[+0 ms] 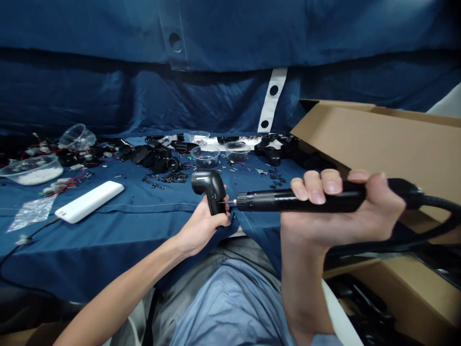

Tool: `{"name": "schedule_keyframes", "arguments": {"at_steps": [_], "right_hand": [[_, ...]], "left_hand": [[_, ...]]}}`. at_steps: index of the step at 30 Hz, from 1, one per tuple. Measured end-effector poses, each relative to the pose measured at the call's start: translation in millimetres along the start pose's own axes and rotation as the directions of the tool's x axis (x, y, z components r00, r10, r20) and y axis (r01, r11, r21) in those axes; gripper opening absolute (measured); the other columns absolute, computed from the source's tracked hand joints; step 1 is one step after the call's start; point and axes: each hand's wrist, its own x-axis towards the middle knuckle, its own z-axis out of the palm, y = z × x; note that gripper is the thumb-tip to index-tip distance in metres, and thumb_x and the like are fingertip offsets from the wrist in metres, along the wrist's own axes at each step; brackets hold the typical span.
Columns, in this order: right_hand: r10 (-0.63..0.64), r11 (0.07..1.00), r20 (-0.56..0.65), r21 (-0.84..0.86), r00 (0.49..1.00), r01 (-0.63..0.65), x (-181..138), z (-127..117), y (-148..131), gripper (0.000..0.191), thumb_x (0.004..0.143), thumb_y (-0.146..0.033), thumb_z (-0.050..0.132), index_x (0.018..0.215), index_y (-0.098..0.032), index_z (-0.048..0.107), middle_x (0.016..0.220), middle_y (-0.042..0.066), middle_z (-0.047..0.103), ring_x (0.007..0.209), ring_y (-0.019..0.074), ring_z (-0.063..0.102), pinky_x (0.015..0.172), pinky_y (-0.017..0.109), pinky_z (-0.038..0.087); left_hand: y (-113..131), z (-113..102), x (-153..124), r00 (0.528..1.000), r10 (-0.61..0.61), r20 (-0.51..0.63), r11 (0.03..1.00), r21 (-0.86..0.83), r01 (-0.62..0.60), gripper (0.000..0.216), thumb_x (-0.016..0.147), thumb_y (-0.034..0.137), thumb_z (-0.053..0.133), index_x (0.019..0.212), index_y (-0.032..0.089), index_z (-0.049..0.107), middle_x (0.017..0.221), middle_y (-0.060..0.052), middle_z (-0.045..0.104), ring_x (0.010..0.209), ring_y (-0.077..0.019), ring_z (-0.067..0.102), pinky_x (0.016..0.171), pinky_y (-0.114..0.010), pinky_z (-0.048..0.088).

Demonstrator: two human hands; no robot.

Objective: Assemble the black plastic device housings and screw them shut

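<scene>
My left hand (202, 225) grips the lower end of a black L-shaped plastic part (209, 188) and holds it upright over the front edge of the blue-covered table (118, 230). My right hand (338, 211), palm up with fingers curled, holds a black corded electric screwdriver (288, 199) level. Its bit points left and touches the side of the black part near my left fingers. The screwdriver's thick black cable (435, 206) runs off to the right.
A white power bank (90, 201) lies at the left. Clear plastic cups (205, 154) and a tub of white bits (32, 169) stand among black parts, loose screws and red wires at the back. An open cardboard box (382, 139) fills the right.
</scene>
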Motion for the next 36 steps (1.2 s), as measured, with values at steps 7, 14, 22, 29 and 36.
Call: {"name": "schedule_keyframes", "arguments": {"at_steps": [7,14,22,29,36], "right_hand": [[0.049,0.998,0.274,-0.05,0.961,-0.037,2,-1,-13,0.021,0.074,-0.036,0.078,0.068,-0.023,0.063,0.049,-0.009,0.044,0.038,0.0068,0.034,0.038,0.025,0.034],[0.063,0.988,0.351,-0.154,0.934,-0.009,-8,-3,-27,0.034,0.076,-0.036,0.086,0.064,-0.025,0.056,0.048,-0.01,0.039,0.037,0.0074,0.031,0.038,0.027,0.036],[0.047,0.996,0.297,-0.09,0.954,-0.021,-16,1,-18,0.017,0.079,-0.029,0.082,0.07,-0.025,0.068,0.053,-0.009,0.041,0.04,0.0084,0.032,0.041,0.031,0.036],[0.149,0.983,0.265,-0.146,0.953,-0.113,-12,-12,-20,0.018,0.078,-0.03,0.084,0.072,-0.025,0.069,0.058,-0.008,0.043,0.046,0.0095,0.041,0.048,0.033,0.046],[0.06,0.982,0.137,0.167,0.989,-0.082,-9,-10,-6,0.013,0.08,-0.034,0.059,0.075,-0.023,0.06,0.053,-0.009,0.041,0.039,0.0043,0.038,0.041,0.024,0.037]], "left_hand": [[-1,2,-10,0.987,-0.132,0.096,0.984,-0.105,0.142,0.07,0.055,0.001,0.069,0.121,0.022,0.063,0.089,0.003,0.064,0.08,-0.0132,0.058,0.075,-0.027,0.043],[-5,6,-13,0.978,-0.148,0.148,0.974,-0.152,0.171,0.071,0.054,0.001,0.067,0.121,0.02,0.062,0.081,0.005,0.063,0.073,-0.0117,0.058,0.073,-0.026,0.042],[-8,3,-8,0.996,-0.026,0.081,0.993,-0.116,0.035,0.068,0.054,0.006,0.067,0.119,0.022,0.06,0.082,0.004,0.062,0.073,-0.0134,0.056,0.068,-0.028,0.04],[-6,-4,-1,0.989,0.129,0.071,0.99,0.054,-0.133,0.059,0.055,0.008,0.067,0.113,0.021,0.059,0.086,0.003,0.058,0.074,-0.0144,0.052,0.067,-0.028,0.041],[-6,-11,4,0.893,0.434,0.115,0.848,0.283,-0.448,0.024,0.067,0.01,0.063,0.086,0.021,0.054,0.096,-0.003,0.058,0.093,-0.0219,0.055,0.093,-0.038,0.045]]}}
